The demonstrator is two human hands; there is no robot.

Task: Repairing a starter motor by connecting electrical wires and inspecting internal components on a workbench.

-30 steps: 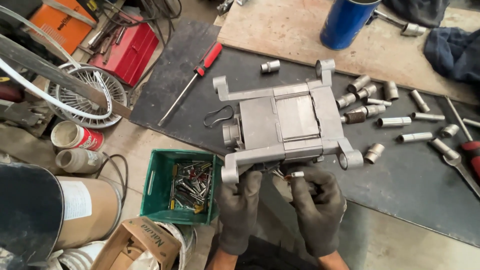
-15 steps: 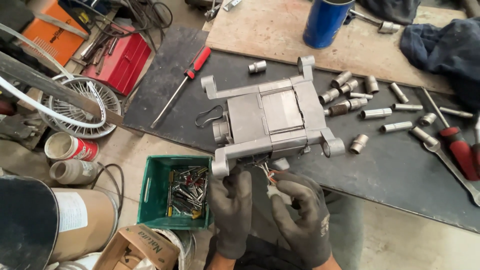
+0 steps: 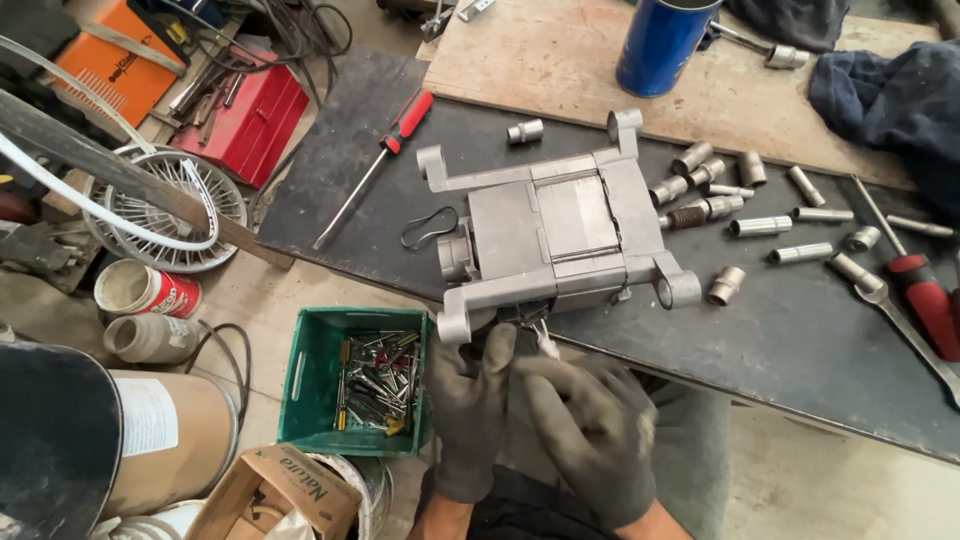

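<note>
A grey metal motor (image 3: 560,235) with mounting lugs lies near the front edge of a dark table (image 3: 820,350). Both my hands wear dark grey gloves and meet just below the motor's near side. My left hand (image 3: 470,400) pinches thin wires (image 3: 535,330) that hang from the motor's underside. My right hand (image 3: 590,425) is curled beside it, fingers at the same wires, near a small white connector (image 3: 547,345).
Several sockets (image 3: 740,215), a ratchet (image 3: 890,310) and two red-handled screwdrivers (image 3: 375,165) lie on the table. A blue can (image 3: 665,45) stands on a wooden board behind. On the floor: a green crate (image 3: 355,380) of small tools, red toolbox (image 3: 255,115), fan guard (image 3: 165,205), tins.
The view has shifted slightly, so the motor sits further left and up in frame. My hands stay at the motor's near edge, fingers working the wires.
</note>
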